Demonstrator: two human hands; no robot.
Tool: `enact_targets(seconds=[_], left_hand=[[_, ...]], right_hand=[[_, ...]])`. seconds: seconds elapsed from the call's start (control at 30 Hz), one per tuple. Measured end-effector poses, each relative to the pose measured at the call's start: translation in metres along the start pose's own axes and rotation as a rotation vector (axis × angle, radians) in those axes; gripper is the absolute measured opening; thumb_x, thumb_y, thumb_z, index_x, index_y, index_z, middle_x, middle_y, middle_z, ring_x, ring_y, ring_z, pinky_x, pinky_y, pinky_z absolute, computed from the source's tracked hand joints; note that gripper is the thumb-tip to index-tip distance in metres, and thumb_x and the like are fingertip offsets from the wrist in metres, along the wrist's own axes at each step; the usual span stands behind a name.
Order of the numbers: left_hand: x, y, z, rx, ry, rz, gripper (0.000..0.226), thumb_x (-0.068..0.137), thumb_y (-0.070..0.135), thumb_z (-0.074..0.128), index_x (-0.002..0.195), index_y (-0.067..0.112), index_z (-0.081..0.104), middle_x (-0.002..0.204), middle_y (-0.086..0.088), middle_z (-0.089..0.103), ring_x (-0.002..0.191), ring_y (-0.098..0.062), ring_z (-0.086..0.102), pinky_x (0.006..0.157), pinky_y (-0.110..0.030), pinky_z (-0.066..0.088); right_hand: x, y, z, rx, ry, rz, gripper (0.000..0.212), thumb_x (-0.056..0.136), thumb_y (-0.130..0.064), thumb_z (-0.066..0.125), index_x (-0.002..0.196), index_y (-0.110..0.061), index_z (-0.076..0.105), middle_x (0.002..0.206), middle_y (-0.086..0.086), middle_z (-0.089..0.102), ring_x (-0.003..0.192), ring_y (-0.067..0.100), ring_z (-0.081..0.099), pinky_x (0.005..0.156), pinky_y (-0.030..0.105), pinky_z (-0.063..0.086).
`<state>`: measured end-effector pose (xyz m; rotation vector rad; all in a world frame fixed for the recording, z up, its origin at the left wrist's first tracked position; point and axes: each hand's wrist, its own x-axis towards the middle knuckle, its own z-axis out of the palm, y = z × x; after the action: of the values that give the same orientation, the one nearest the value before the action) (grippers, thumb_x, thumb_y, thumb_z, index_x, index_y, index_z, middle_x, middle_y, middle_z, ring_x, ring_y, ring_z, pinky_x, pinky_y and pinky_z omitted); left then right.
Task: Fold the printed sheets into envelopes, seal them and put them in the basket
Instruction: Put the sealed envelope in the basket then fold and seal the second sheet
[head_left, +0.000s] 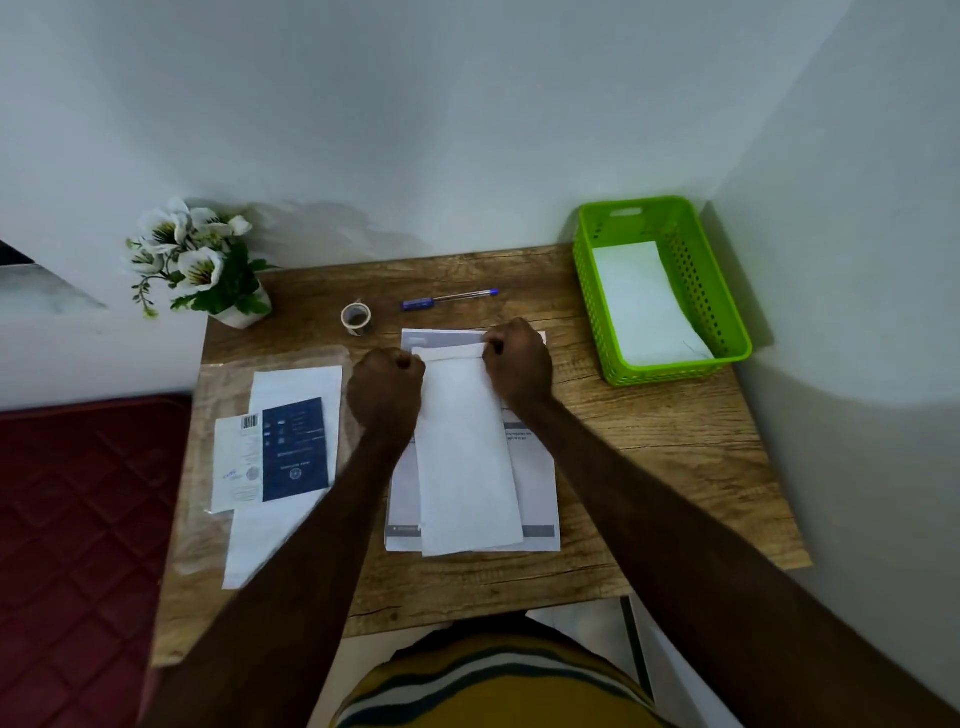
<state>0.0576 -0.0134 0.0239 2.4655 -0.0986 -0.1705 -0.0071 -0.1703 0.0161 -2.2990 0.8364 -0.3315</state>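
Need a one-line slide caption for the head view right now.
Both hands, left hand and right hand, grip the envelope at its top flap over printed sheets; green basket waits behind.

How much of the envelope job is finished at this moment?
Done: one white envelope lies in the green basket. In hand: left hand and right hand press the top flap of another envelope. Left: the printed sheets underneath, and the tape roll sits unused.
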Motion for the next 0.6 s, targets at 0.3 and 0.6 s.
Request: enact_targets(seconds=[0.3,0.6], left_hand=[[-0.01,-0.009,0.006,0.13,0.07,0.26,0.022,0.102,0.025,0.059,0.112,0.012,0.075,0.109,-0.012,0.071,0.096,-0.032,0.068,0.082,-0.04,0.051],[-0.005,-0.008,-0.01,0.127,0.101,0.217,0.028,0.099,0.031,0.064,0.109,0.005,0.065,0.097,-0.015,0.072,0.087,-0.031,0.069,0.075,-0.042,0.054]], right_hand=[[-0.01,0.011,0.007,-0.218,-0.038,-0.287,0.026,0.104,-0.018,0.053,0.124,-0.007,0.066,0.126,0.011,0.065,0.114,0.027,0.063,0.093,0.03,0.046],[-0.037,-0.01,0.005,-0.414,0.025,-0.422,0.035,0.065,0.002,0.091,0.095,0.006,0.073,0.09,0.02,0.071,0.075,0.034,0.072,0.053,0.038,0.06]])
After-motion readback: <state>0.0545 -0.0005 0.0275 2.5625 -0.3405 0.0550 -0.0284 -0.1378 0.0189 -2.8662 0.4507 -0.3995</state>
